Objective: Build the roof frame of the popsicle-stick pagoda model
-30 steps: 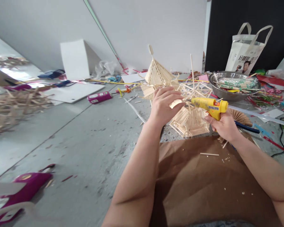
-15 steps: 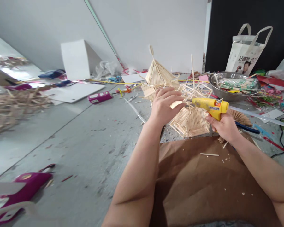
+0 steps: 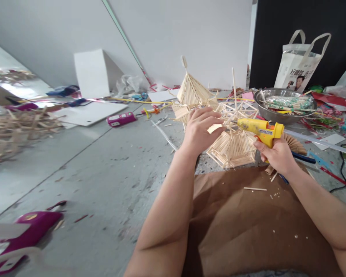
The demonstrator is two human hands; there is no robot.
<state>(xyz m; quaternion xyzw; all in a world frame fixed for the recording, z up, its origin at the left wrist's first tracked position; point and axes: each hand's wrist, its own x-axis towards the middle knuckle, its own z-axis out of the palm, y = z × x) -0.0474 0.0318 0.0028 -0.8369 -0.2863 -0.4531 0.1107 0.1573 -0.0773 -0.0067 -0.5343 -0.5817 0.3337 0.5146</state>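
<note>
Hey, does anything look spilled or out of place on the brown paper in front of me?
Yes, slightly: a loose stick and scattered pale crumbs lie on the brown paper. They look like stray litter, since they sit apart from the stick model just beyond it.

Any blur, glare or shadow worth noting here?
Head view: the purple device at lower left and the stick pile above it look soft and stretched; the yellow glue gun is fairly clear; shadow darkens the left part of the brown sheet; glare whitens the upper left.
</note>
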